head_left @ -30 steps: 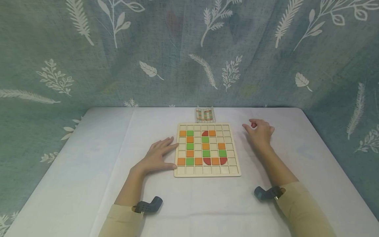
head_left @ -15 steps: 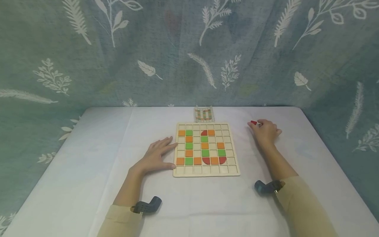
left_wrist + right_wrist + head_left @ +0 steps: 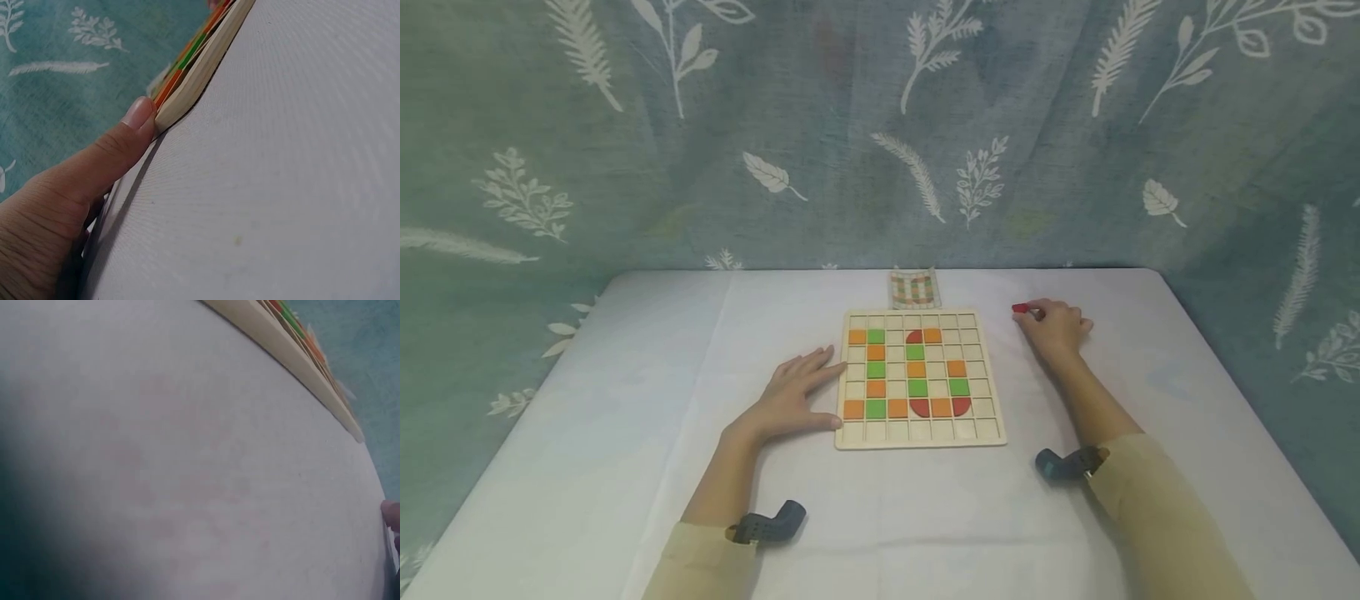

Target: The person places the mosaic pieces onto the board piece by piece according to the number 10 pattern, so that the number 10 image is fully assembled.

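Observation:
A square wooden grid board (image 3: 898,432) lies on the table, with orange square tiles (image 3: 876,389), green square tiles (image 3: 917,388) and red rounded tiles (image 3: 920,407) in some of its cells. My left hand (image 3: 792,396) rests at the board's left edge with fingers spread, and its thumb (image 3: 139,114) touches the near corner in the left wrist view. To the right of the board, my right hand (image 3: 1057,329) pinches a small red tile (image 3: 1019,307) between thumb and fingertips. That tile's exact shape is hard to make out. Only a fingertip (image 3: 390,514) shows in the right wrist view.
Behind the board lies a small printed pattern card (image 3: 914,289) with a coloured grid. White cloth (image 3: 880,517) covers the table. A green-blue curtain with white leaf prints (image 3: 850,167) hangs right behind the table's far edge.
My right hand moved right, and the red tile came into clearer view; then it came back left towards the board, still pinching the tile. My left hand stayed at the board's edge.

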Tool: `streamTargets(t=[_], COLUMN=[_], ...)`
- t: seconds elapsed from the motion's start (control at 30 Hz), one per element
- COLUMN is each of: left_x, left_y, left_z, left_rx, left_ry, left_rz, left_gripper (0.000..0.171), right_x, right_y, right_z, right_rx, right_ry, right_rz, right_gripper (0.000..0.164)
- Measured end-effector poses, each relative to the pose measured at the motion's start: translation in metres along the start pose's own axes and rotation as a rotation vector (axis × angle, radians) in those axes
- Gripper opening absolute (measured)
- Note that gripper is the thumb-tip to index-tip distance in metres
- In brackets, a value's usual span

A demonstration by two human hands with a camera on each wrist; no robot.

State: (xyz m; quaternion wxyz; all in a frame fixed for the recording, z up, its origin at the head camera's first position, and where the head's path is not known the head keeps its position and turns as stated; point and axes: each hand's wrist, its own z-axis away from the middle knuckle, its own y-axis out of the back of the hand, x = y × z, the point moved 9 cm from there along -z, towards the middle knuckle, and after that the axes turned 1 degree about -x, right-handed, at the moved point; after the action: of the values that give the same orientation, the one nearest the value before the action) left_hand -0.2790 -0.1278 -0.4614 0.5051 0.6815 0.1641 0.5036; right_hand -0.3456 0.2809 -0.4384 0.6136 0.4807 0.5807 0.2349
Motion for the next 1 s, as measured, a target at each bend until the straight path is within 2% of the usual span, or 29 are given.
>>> streamTargets(t=[0.17,0.4,0.63,0.83,1.0], left_x=[0.0,0.002,0.002,0.004,0.001], left_y=[0.0,0.002,0.0,0.001,0.001], left_z=[0.002,0.0,0.005,0.006,0.004], left_rx=[0.0,0.014,0.015,0.029,0.028], left_ry=[0.001,-0.029,-0.01,-0.023,-0.002], left_rz=[-0.007,-0.002,0.002,0.001,0.005], left_gripper=[0.09,0.091,0.091,0.09,0.09], right_x=[-0.013,-0.021,-0.031,-0.042,-0.058], right_y=[-0.008,-0.018,-0.026,-0.028,-0.028], right_z=[-0.001,-0.002,0.006,0.017,0.024], right_rx=[-0.019,-0.05,-0.062,-0.062,-0.064], right_ry=[0.075,0.071,0.113,0.188,0.282], right_rz=[-0.03,-0.042,-0.045,-0.103,-0.153], right_gripper=[0.035,0.036,0.037,0.036,0.034])
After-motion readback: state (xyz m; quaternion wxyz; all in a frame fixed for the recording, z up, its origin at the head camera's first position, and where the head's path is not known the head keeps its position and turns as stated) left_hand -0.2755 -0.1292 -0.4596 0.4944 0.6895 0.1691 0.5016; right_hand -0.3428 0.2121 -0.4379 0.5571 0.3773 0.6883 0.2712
